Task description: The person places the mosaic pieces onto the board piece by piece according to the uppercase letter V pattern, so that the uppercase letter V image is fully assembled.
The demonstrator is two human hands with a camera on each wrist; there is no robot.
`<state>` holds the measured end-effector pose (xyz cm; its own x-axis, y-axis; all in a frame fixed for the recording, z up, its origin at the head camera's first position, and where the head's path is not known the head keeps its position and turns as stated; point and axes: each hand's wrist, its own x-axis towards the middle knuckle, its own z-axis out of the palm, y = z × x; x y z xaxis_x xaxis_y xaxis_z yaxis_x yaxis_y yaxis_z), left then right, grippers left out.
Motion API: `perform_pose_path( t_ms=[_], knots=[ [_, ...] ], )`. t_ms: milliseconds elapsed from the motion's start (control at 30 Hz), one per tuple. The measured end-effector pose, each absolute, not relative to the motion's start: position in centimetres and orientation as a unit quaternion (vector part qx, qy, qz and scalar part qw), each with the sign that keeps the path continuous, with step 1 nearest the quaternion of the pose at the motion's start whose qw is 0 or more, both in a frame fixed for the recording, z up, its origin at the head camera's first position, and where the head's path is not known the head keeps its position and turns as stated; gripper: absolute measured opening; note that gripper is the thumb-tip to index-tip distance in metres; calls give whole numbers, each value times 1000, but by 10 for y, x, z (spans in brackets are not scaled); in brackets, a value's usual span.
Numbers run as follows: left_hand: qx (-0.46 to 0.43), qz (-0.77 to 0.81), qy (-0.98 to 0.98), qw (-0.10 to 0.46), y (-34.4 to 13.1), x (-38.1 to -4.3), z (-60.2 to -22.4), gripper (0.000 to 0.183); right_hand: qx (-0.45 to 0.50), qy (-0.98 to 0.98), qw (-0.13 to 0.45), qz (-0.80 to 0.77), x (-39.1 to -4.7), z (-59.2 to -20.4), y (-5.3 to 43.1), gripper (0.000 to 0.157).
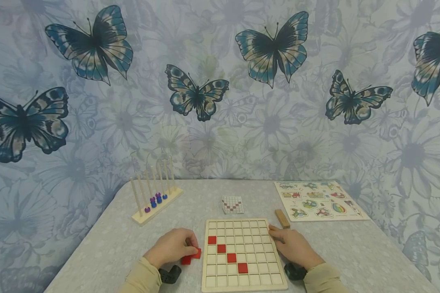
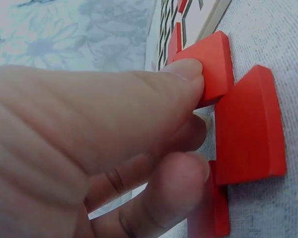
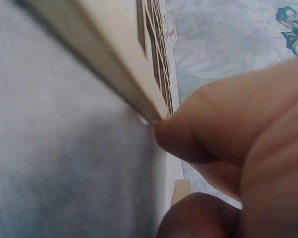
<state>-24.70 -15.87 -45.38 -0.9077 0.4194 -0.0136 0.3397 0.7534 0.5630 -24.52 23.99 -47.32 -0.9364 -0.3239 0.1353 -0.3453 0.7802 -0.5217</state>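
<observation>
A wooden grid board (image 1: 210,283) lies between the hands, with several red squares set diagonally in its cells. My left hand (image 1: 174,246) is left of the board and pinches a red square tile (image 2: 216,62), the thumb lying on its face. Another red tile (image 2: 251,131) touches or overlaps it on the table, and part of a third tile (image 2: 221,213) shows beside the fingers. At the board's right edge, my right hand (image 1: 295,244) rests with a fingertip touching the side (image 3: 114,54). Its other fingers are bent loosely and partly hidden.
A small pattern card (image 1: 232,204) lies behind the board. A wooden block (image 1: 282,219) is by the right hand, next to a picture puzzle board (image 1: 315,200). At back left stands a peg rack (image 1: 143,219) with purple and blue beads. A patterned wall closes off the back.
</observation>
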Motion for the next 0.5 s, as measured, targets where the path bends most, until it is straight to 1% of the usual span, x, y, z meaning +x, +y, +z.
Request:
perform_pose_path(
  t_ms=[233,500],
  knots=[
    [198,298,933,46,-156,-245,-451,14,175,-944,20,281,-247,-474,240,37],
    [170,304,937,25,-155,-248,-452,12,174,-944,21,281,-249,-478,239,37]
  ],
)
